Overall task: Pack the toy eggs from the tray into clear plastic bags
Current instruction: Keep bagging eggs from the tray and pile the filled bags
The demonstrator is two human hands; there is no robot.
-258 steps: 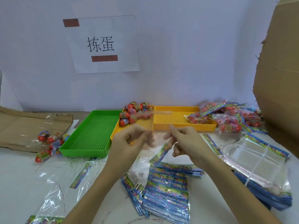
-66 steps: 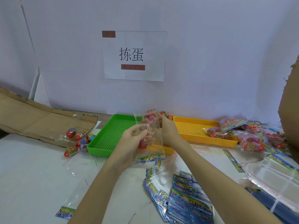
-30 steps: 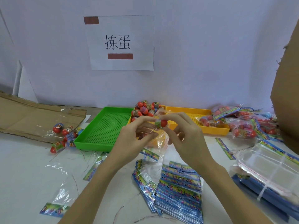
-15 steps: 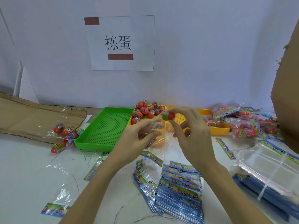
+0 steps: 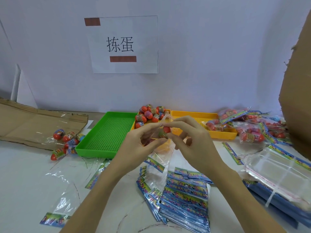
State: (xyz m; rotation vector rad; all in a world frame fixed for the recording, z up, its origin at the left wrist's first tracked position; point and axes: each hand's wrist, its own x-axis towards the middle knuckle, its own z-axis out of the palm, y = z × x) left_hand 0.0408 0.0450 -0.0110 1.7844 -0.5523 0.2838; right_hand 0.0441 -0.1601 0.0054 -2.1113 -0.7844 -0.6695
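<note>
My left hand (image 5: 139, 143) pinches the mouth of a clear plastic bag (image 5: 159, 158) that hangs down over the table, its printed header at the bottom. My right hand (image 5: 190, 140) pinches a red toy egg (image 5: 166, 130) at the bag's opening, right against my left fingertips. Something orange shows inside the bag below. A pile of red toy eggs (image 5: 149, 114) lies in the left end of the yellow tray (image 5: 193, 117) behind my hands.
An empty green tray (image 5: 107, 133) sits left of the yellow one. Filled bags (image 5: 249, 128) lie at the right, loose wrapped eggs (image 5: 65, 142) and cardboard at the left. Stacks of flat bags (image 5: 183, 195) lie near me; a cardboard box (image 5: 297, 98) stands at right.
My right hand has lowered the egg from above the tray down to the bag's mouth, meeting my left hand.
</note>
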